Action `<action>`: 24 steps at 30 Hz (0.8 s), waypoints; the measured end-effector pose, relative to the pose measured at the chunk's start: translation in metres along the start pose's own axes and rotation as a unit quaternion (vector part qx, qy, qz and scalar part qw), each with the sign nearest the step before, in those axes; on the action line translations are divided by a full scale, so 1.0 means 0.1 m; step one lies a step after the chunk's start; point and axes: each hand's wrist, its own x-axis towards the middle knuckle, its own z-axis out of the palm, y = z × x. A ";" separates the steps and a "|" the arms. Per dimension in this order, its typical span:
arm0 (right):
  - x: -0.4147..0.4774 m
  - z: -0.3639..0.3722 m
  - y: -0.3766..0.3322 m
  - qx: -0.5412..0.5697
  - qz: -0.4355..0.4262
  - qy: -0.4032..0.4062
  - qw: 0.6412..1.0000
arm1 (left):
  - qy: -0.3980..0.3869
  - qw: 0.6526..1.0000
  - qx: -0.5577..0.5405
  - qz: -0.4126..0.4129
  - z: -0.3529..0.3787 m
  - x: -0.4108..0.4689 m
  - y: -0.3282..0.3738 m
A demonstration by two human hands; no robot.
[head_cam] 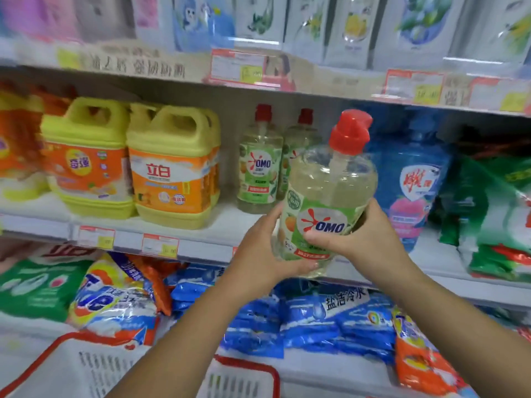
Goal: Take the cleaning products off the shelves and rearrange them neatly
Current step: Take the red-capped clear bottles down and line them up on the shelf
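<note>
I hold the OMO bottle (330, 182) with the red cap in both my hands, nearly upright, in the air just in front of the middle shelf (227, 222). My left hand (265, 254) is curled around its lower left side, and my right hand (366, 238) grips it at the label from the right. Behind it two more OMO bottles (260, 168) stand on this shelf, between the yellow detergent jugs (172, 168) and a blue bottle (413, 179).

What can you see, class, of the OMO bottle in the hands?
The held bottle is clear plastic, filled with pale yellow-green liquid, topped by a red cap. Its green label shows a red OMO logo and orange fruit. It leans top-right, in front of the middle shelf. The left hand cups its lower side; the right hand grips opposite, thumb across the label.
</note>
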 end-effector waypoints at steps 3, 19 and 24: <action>0.32 0.10 0.02 -0.032 -0.029 0.029 0.999 | 0.016 0.984 0.176 0.009 -0.31 0.17 -0.27; 1.39 0.20 0.60 -0.091 0.080 -0.002 0.993 | 0.125 0.894 0.414 0.121 -0.52 0.29 -1.15; 1.55 0.27 0.77 -0.091 0.093 0.039 0.991 | 0.121 0.890 0.424 0.115 -0.50 0.29 -1.15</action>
